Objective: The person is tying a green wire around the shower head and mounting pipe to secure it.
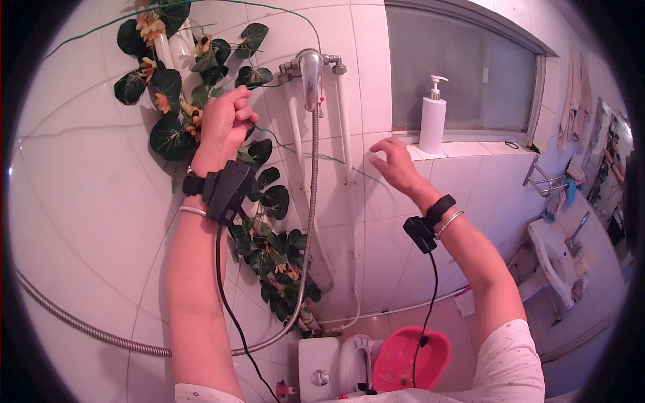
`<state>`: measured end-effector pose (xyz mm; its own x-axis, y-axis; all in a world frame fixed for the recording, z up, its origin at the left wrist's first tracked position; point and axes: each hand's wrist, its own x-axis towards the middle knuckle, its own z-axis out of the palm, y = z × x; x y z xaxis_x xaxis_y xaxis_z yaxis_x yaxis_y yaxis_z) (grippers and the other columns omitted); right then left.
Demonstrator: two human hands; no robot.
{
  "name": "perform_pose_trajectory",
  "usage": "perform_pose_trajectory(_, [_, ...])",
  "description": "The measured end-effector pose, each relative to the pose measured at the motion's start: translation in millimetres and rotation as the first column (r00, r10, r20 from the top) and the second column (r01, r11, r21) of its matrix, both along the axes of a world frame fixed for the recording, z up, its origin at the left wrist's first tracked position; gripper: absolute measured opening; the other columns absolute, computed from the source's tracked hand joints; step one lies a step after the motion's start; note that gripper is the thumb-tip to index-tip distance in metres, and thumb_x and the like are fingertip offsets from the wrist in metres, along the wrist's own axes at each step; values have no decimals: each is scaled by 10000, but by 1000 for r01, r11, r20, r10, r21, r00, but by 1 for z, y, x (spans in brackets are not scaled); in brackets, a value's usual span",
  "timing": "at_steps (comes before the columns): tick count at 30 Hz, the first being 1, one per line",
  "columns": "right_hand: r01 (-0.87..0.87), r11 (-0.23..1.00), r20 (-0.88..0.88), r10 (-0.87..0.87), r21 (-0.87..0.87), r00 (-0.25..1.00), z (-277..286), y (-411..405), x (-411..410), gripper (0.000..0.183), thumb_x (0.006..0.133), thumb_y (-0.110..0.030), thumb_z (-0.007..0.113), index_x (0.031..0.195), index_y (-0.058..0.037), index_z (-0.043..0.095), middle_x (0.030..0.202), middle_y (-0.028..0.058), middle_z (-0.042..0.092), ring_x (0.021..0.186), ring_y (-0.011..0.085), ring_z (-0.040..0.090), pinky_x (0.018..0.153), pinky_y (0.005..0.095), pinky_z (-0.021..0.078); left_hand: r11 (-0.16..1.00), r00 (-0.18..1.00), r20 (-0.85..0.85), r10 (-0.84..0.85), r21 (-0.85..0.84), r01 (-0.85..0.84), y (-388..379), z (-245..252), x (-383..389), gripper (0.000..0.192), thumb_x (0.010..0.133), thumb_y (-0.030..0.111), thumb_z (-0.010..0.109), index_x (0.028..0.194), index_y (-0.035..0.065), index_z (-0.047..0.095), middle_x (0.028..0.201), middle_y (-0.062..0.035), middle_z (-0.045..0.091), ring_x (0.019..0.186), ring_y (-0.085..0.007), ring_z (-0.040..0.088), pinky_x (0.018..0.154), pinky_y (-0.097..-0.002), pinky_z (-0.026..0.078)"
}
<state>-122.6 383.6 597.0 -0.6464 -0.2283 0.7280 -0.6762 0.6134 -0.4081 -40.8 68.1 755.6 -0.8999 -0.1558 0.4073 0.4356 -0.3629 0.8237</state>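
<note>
My left hand (227,118) is closed around a thin green wire (267,130), in front of the leaves of an artificial flower vine (176,136). One stretch of the wire runs from the hand to the left fitting of a chrome shower mixer tap (309,75). Another stretch slants down to the right, behind the metal shower hose (314,176). My right hand (395,163) hovers before the tiled wall, left of a white pump bottle (433,118) on the window ledge. Its fingers are curled but apart, with nothing seen between them.
White pipes (344,131) descend from the tap. Below are a toilet (318,360) and a pink plastic basin (438,352). A washbasin (554,257) and a metal rack (541,179) are on the right. Black cables (432,287) hang from devices strapped to both wrists.
</note>
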Motion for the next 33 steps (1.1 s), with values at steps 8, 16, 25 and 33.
perform_pose_trajectory(8, [-176, 983, -587, 116, -46, 801, 157, -49, 51, 356, 837, -226, 639, 1121, -27, 560, 1122, 187, 561, 1061, 363, 498, 912, 425, 413, 992, 999, -41, -11, -123, 6, 17, -51, 22, 211, 896, 180, 551, 729, 58, 512, 657, -53, 535, 670, -193, 559, 710, -337, 459])
perform_pose_trajectory(16, [0, 901, -546, 263, 434, 796, 291, -167, 105, 362, 906, -358, 524, 1145, -91, 583, 1022, 150, 636, 868, 350, 608, 778, 440, 491, 993, 987, -137, 86, 94, -73, 21, -57, 12, 370, 909, 227, 542, 614, 125, 345, 550, 18, 322, 551, -148, 403, 649, -331, 423])
perform_pose_trajectory(25, [-277, 938, -718, 339, 209, 607, 276, -191, 76, 388, 958, -373, 448, 823, -46, 606, 702, 168, 597, 685, 380, 580, 634, 435, 484, 860, 833, -456, 314, -235, -453, -23, -26, -4, 232, 861, 123, 523, 658, 69, 425, 527, -28, 400, 466, -149, 448, 467, -310, 375])
perform_pose_trajectory(33, [-219, 956, -722, 293, 198, 627, 278, -164, 67, 462, 939, -420, 466, 726, -30, 593, 676, 213, 576, 685, 410, 558, 627, 456, 458, 910, 893, -185, 411, 133, -392, -33, -12, -20, 208, 833, 87, 573, 694, 74, 419, 536, 2, 330, 396, -138, 348, 408, -296, 316])
